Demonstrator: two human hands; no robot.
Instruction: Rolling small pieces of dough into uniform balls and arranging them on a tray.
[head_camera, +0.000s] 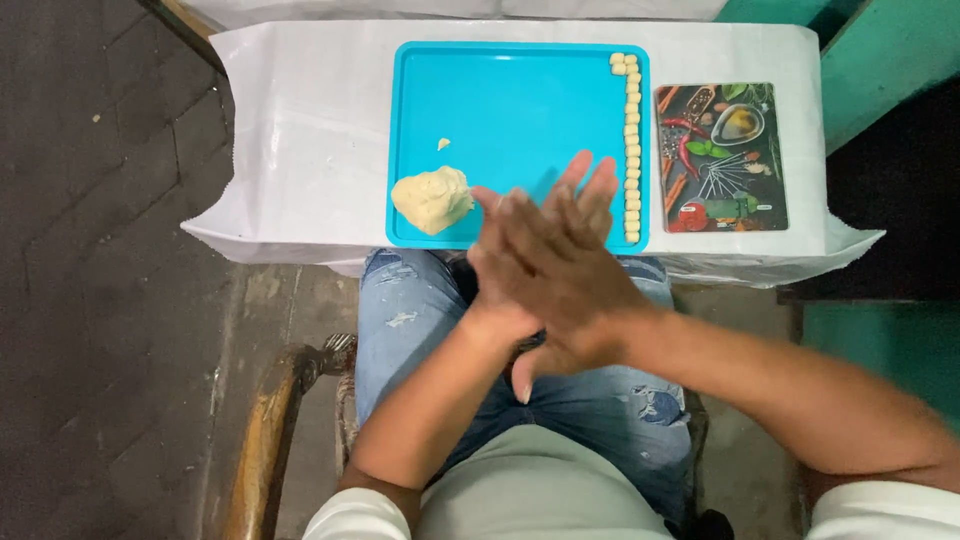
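1. Setting: a dark paved floor (110, 250) surrounds a small worktop (300, 130) covered in white plastic sheeting; a teal wall or panel (880, 60) stands at the upper right.
2. A turquoise tray (510, 100) lies flat in the middle of the worktop, its near edge close to the person's knees.
3. A lump of pale dough (432, 199) sits in the tray's near left corner, touching the tray floor. A small dough crumb (443, 144) lies apart from it, further up the tray.
4. A column of small dough pieces (632, 150) runs along the tray's right edge, from the far corner to the near corner (two pieces side by side at the top).
5. A rectangular board printed with spices and vegetables (722, 157) lies just beside the tray, on its right.
6. The left hand (520, 275) and right hand (565, 265) are pressed palm to palm above the tray's near edge, right hand on top and crossed over the left. The fingers are straight and close together; whether dough lies between the palms cannot be told.
7. The person sits in blue jeans (420, 310) on a wooden chair (265, 430).
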